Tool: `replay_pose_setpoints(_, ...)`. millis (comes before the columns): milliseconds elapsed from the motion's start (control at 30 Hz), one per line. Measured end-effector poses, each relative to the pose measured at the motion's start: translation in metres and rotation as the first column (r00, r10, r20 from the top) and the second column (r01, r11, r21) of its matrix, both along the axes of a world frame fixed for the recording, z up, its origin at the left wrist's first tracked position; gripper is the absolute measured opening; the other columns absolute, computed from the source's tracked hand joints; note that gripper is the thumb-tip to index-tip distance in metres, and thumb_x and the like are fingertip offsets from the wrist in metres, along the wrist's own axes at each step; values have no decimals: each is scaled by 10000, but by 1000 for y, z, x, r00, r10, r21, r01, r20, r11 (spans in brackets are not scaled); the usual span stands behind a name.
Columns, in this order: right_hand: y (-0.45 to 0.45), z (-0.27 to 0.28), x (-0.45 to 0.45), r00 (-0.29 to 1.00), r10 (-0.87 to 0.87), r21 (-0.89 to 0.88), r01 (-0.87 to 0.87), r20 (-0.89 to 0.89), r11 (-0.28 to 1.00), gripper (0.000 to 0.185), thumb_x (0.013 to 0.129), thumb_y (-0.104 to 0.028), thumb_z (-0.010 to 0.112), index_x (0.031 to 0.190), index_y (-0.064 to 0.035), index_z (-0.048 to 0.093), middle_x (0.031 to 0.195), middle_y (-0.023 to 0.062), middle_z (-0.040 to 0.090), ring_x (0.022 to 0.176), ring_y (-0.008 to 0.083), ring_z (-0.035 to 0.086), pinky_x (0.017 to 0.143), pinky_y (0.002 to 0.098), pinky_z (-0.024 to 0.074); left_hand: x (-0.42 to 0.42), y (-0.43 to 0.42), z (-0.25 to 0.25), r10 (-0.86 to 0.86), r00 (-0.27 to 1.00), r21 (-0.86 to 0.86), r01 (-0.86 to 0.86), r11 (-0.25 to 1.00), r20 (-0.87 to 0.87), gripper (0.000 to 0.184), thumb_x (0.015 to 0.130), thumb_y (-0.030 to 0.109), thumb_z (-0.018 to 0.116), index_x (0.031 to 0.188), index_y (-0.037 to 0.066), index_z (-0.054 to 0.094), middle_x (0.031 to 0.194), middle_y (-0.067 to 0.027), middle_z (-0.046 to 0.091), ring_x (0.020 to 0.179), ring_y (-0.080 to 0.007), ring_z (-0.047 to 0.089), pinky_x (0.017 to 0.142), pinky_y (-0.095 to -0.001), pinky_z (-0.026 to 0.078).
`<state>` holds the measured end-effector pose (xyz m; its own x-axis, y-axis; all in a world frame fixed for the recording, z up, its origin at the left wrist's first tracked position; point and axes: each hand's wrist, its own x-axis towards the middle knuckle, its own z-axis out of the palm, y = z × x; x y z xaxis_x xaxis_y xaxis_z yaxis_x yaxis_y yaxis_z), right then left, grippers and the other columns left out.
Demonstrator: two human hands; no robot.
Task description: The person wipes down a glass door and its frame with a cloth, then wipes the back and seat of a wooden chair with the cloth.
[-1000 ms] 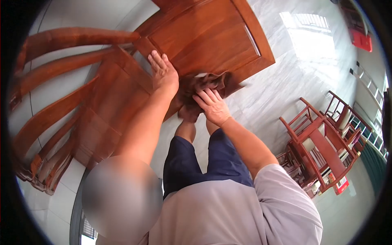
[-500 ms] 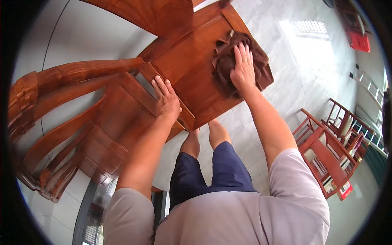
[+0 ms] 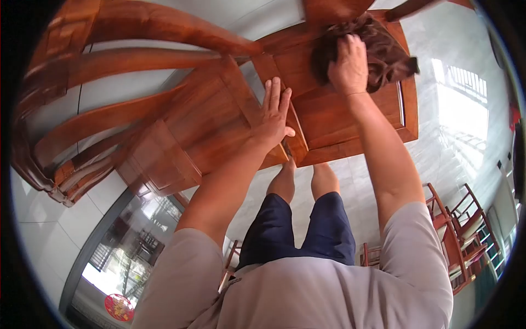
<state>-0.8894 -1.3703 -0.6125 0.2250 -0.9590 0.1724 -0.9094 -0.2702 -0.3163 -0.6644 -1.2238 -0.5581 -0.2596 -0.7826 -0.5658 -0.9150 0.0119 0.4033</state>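
A dark brown cloth (image 3: pixel 386 55) lies bunched up on the glossy reddish-brown wooden seat (image 3: pixel 348 123), toward its far side. My right hand (image 3: pixel 349 66) presses down on the cloth, fingers curled into its folds; the fingertips are partly hidden. My left hand (image 3: pixel 272 114) rests flat where two seat panels meet, its fingers stretched out and nothing held. Left of that hand is a second wooden seat (image 3: pixel 203 120) in the same finish.
Curved wooden backrests (image 3: pixel 164 27) reach across the upper left. Wooden chairs (image 3: pixel 466 230) stand at the right, on a pale tiled floor (image 3: pixel 438 148) with bright window reflections. A dark-framed glass door (image 3: pixel 131 247) is at lower left.
My right hand and the cloth have moved toward the far side of the seat, and the fingers are more curled. My left hand stays near the panel joint. The view has turned.
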Motion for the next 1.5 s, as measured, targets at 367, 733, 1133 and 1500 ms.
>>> replay_pose_setpoints(367, 52, 13, 97, 869, 436, 88, -466, 236, 881, 611, 805, -136, 695, 1400, -24, 614, 1474, 140, 567, 1453, 356, 452, 1253, 451, 355, -11, 28, -19, 52, 972, -342, 30, 939, 228, 978, 681, 330, 920, 1528, 52, 518, 1621, -239, 364, 1534, -528, 278, 1267, -540, 312)
replay_pose_setpoints(733, 43, 24, 134, 930, 361, 276, -365, 67, 889, 694, 882, -301, 722, 1489, -9, 551, 1669, 164, 401, 1630, 324, 194, 1339, 494, 125, -30, -8, 14, -179, 882, 129, 135, 982, 437, 644, 975, 256, 606, 1555, 1, 489, 1622, -343, 364, 1503, -551, 332, 1269, -675, 179)
replay_pose_setpoints(1133, 17, 24, 76, 739, 661, 267, -668, 130, 694, 571, 895, -295, 700, 1418, -76, 634, 1591, 67, 528, 1560, 260, 370, 1315, 434, 243, -31, -1, 2, -134, 889, -14, 156, 988, 438, 711, 912, 231, 722, 1481, -120, 480, 1581, -414, 367, 1453, -566, 403, 1237, -662, 274)
replay_pose_setpoints(1500, 45, 28, 131, 683, 583, 284, -722, 441, 631, 518, 821, -49, 642, 1338, -36, 675, 1484, 148, 613, 1482, 306, 468, 1286, 467, 297, -25, -12, -3, 108, 977, 314, -162, 935, 183, 510, 1087, 342, 499, 1522, 77, 520, 1668, -164, 393, 1541, -348, 369, 1244, -488, 361)
